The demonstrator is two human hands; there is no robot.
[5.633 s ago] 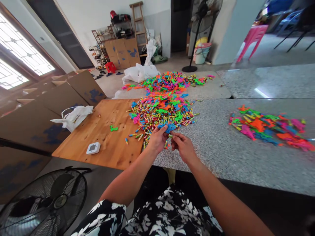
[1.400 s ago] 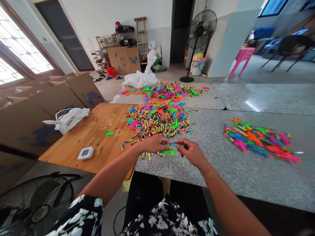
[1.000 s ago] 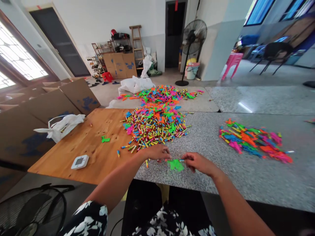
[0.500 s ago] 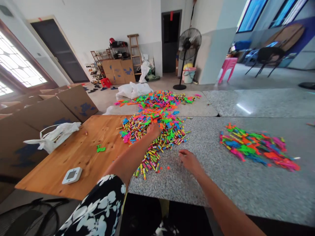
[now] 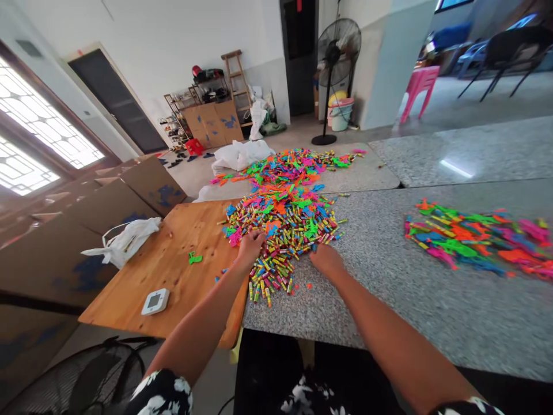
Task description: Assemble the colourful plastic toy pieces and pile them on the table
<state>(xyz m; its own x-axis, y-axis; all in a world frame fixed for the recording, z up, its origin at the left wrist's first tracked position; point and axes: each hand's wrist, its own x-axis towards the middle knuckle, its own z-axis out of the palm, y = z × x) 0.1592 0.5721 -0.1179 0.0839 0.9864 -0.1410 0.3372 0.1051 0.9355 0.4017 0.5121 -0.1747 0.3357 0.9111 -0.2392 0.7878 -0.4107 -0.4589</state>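
Note:
A heap of small, bright labelled tubes (image 5: 276, 268) mixed with plastic toy guns spreads over the joint between the wooden board and the stone table. At its left side, my left hand (image 5: 251, 246) is closed with fingertips pinched. An orange and blue plastic piece (image 5: 272, 229) lies right by those fingertips; whether it is gripped is unclear. My right hand (image 5: 327, 259) is at the heap's near right edge, its fingers curled together. A small blue piece (image 5: 314, 248) shows at its fingertips. What each hand holds is mostly hidden.
Behind is a second colourful heap (image 5: 287, 167) beside a white sack (image 5: 242, 154). More toy guns (image 5: 466, 239) lie on the right. A green toy gun (image 5: 195, 258), white display device (image 5: 155, 301) and white plastic bag (image 5: 129, 239) are left, near cardboard boxes (image 5: 86, 230).
My left hand has drawn back toward me and left from the heap's middle. My right hand has moved forward to the heap's edge. The camera view has turned slightly.

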